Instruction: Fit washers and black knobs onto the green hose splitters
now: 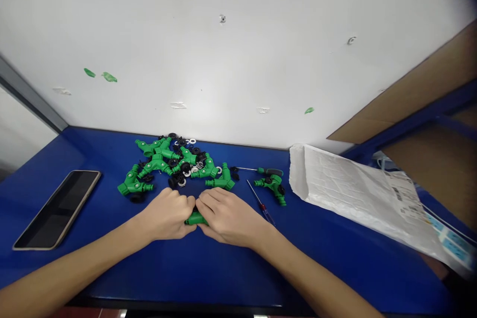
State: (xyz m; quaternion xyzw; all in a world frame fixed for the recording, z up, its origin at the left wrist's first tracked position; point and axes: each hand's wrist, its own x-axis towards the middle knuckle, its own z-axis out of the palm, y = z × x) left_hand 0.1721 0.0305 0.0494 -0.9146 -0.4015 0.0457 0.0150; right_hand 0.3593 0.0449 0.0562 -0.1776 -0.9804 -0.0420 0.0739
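On blue worktop (179,273), L hand (167,214) & R hand (233,216) both grip green connector (194,218); prob. fitting step, next needs steady hold.

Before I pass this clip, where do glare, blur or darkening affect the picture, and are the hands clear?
Head view: soft glare on the white wall panel; head view: the white mailing bag blurs toward the right edge, and the upper right corner darkens; head view: the left hand and right hand look fairly sharp, hiding much of the green fitting between them.
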